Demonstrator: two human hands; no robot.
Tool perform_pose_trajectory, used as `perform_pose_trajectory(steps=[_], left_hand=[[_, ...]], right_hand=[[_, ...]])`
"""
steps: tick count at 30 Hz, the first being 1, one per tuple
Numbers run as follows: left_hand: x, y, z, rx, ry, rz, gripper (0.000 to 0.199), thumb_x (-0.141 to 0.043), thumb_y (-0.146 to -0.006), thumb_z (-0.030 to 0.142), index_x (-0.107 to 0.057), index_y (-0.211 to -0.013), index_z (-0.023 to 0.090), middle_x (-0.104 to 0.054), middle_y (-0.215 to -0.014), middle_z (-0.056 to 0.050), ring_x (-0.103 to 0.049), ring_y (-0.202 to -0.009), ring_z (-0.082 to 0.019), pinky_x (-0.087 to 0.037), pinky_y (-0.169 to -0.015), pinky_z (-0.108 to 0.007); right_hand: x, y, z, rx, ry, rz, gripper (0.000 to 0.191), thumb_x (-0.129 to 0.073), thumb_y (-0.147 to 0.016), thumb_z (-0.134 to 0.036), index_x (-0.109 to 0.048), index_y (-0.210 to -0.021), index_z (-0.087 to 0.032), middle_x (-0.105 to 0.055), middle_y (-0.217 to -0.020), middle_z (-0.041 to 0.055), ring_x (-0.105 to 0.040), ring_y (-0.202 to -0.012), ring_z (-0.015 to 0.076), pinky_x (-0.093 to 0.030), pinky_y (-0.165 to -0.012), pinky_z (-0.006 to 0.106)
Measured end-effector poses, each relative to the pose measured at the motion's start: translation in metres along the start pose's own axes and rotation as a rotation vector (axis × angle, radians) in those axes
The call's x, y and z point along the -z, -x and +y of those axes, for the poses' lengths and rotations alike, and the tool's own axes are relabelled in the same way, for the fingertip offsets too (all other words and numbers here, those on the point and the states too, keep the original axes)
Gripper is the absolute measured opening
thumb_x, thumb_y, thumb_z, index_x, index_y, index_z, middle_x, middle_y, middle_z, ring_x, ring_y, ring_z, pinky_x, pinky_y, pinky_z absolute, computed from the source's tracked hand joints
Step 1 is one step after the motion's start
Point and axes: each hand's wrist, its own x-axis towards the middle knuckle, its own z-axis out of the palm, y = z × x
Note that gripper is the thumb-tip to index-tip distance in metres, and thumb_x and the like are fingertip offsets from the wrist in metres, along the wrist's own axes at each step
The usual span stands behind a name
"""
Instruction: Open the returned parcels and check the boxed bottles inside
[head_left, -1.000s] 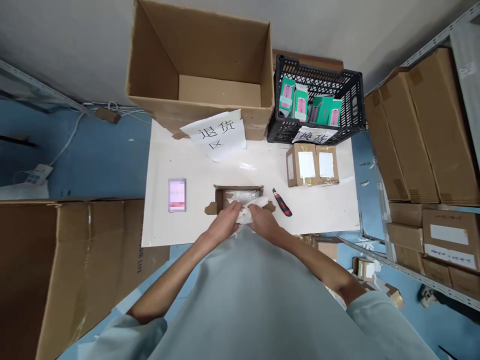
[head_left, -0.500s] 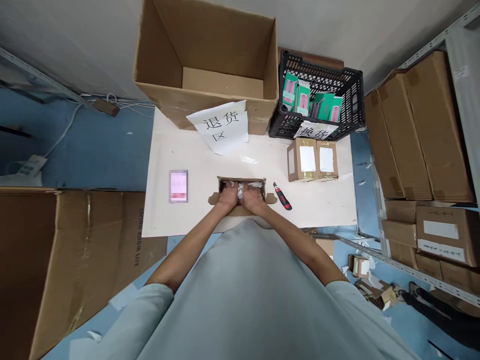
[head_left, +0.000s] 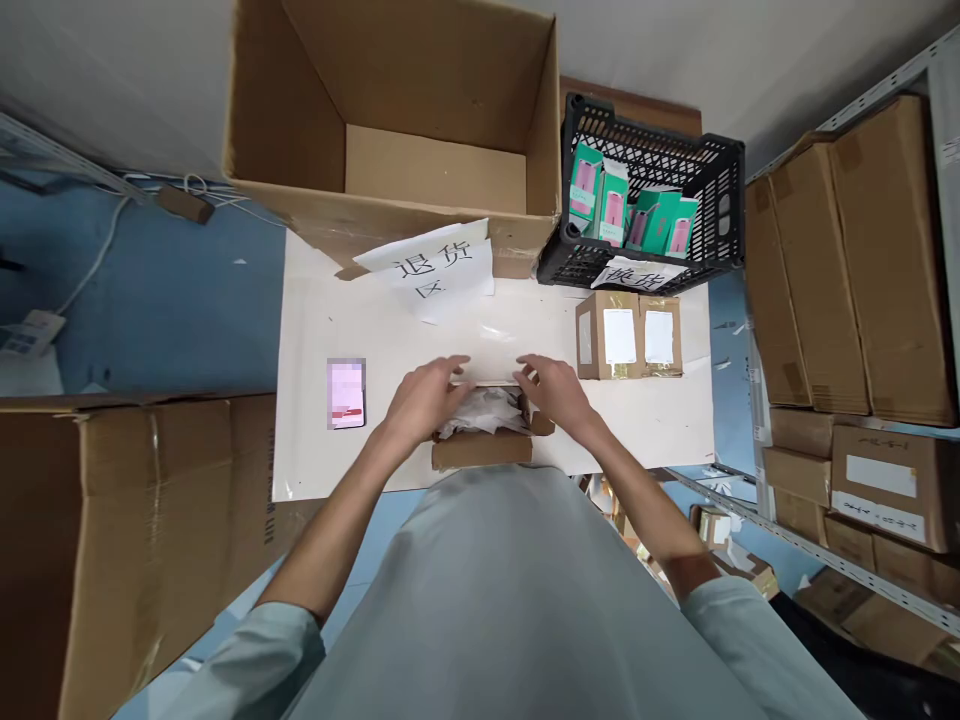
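A small opened cardboard box (head_left: 481, 452) sits at the near edge of the white table, its near flap folded outward. Crumpled whitish packing (head_left: 487, 410) fills its inside; whatever lies beneath is hidden. My left hand (head_left: 426, 402) is at the box's far left corner, thumb and fingers curved but apart beside the upper edge. At the far right corner, my right hand (head_left: 561, 398) has its fingers likewise bent and spread. Whether the fingertips touch the thin far edge is unclear.
A large open carton (head_left: 435, 160) with a paper sign (head_left: 442, 270) stands behind. Right of it, a black crate (head_left: 694, 262) holds several green boxes (head_left: 613, 200). Taped labelled cartons (head_left: 628, 335) sit right; a phone (head_left: 346, 395) lies left. Shelved cartons (head_left: 892, 260) stand far right.
Both hands have come out of the small box and moved apart to its far corners. More white packing shows, and the near flap is more visible. The red-and-black utility knife is now out of sight.
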Motion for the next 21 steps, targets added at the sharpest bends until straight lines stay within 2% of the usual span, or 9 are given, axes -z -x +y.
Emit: perform_pose_trajectory(steps=[1,3,6,8,10,13,16,19,21], left_hand=[[0.004,-0.017,-0.002,0.014,-0.011,0.014,0.052,-0.057,-0.108,0.045,-0.062,-0.155,0.026,-0.078,-0.139,-0.007,-0.078,-0.116,-0.029,-0.056,-0.106,-0.039],[0.006,-0.055,-0.006,0.049,-0.035,-0.030,0.053,-0.059,-0.107,0.042,-0.062,-0.155,0.021,-0.078,-0.139,-0.010,-0.077,-0.120,-0.030,-0.056,-0.108,-0.040],[-0.001,-0.104,-0.013,0.100,-0.047,-0.129,0.056,-0.063,-0.104,0.038,-0.061,-0.156,0.016,-0.079,-0.139,-0.013,-0.074,-0.129,-0.033,-0.055,-0.110,-0.042],[-0.009,-0.126,-0.019,0.127,-0.046,-0.170,0.057,-0.066,-0.103,0.037,-0.062,-0.156,0.017,-0.079,-0.140,-0.014,-0.073,-0.132,-0.033,-0.056,-0.109,-0.041],[-0.015,-0.137,-0.026,0.147,-0.033,-0.193,0.057,-0.067,-0.102,0.036,-0.062,-0.155,0.018,-0.079,-0.140,-0.015,-0.072,-0.132,-0.034,-0.056,-0.108,-0.041],[-0.021,-0.138,-0.038,0.145,0.023,-0.193,0.057,-0.066,-0.102,0.039,-0.063,-0.155,0.017,-0.078,-0.139,-0.016,-0.075,-0.126,-0.035,-0.057,-0.106,-0.043],[-0.024,-0.126,-0.048,0.145,0.086,-0.162,0.056,-0.063,-0.103,0.041,-0.064,-0.154,0.018,-0.078,-0.139,-0.015,-0.078,-0.116,-0.033,-0.058,-0.104,-0.043],[-0.023,-0.105,-0.049,0.158,0.139,-0.075,0.053,-0.062,-0.104,0.042,-0.066,-0.151,0.018,-0.078,-0.140,-0.014,-0.079,-0.110,-0.031,-0.059,-0.102,-0.043],[-0.018,-0.086,-0.045,0.152,0.189,0.008,0.052,-0.061,-0.104,0.043,-0.067,-0.149,0.019,-0.078,-0.139,-0.013,-0.079,-0.108,-0.030,-0.060,-0.101,-0.043]], right_hand=[[0.002,-0.021,0.003,-0.011,0.013,0.003,0.036,-0.056,-0.115,-0.033,-0.068,-0.147,-0.022,-0.082,-0.122,0.0081,-0.077,-0.113,0.0265,-0.055,-0.103,0.038],[-0.003,-0.065,0.010,-0.032,0.054,-0.052,0.036,-0.059,-0.113,-0.031,-0.068,-0.145,-0.018,-0.081,-0.126,0.0107,-0.074,-0.121,0.0287,-0.054,-0.107,0.039],[-0.026,-0.126,0.021,-0.138,0.152,-0.180,0.038,-0.061,-0.112,-0.032,-0.065,-0.146,-0.017,-0.077,-0.136,0.0144,-0.070,-0.129,0.0314,-0.055,-0.107,0.040],[-0.044,-0.155,0.028,-0.201,0.193,-0.243,0.039,-0.063,-0.111,-0.035,-0.064,-0.146,-0.017,-0.074,-0.142,0.0173,-0.069,-0.130,0.0327,-0.056,-0.105,0.041],[-0.059,-0.173,0.035,-0.236,0.205,-0.276,0.044,-0.067,-0.109,-0.036,-0.061,-0.147,-0.015,-0.073,-0.143,0.0206,-0.070,-0.127,0.0341,-0.056,-0.103,0.041],[-0.075,-0.184,0.043,-0.251,0.208,-0.295,0.049,-0.065,-0.110,-0.035,-0.055,-0.152,-0.013,-0.074,-0.139,0.0228,-0.073,-0.123,0.0339,-0.056,-0.099,0.041],[-0.083,-0.183,0.046,-0.238,0.202,-0.306,0.034,-0.055,-0.115,-0.032,-0.061,-0.144,-0.017,-0.077,-0.135,0.0190,-0.074,-0.122,0.0311,-0.055,-0.098,0.038],[-0.078,-0.169,0.043,-0.225,0.195,-0.284,0.026,-0.051,-0.116,-0.032,-0.066,-0.134,-0.022,-0.080,-0.129,0.0136,-0.075,-0.117,0.0291,-0.054,-0.095,0.036],[-0.066,-0.147,0.036,-0.204,0.154,-0.187,0.025,-0.052,-0.116,-0.035,-0.068,-0.131,-0.024,-0.083,-0.119,0.0098,-0.076,-0.109,0.0281,-0.054,-0.089,0.034]])
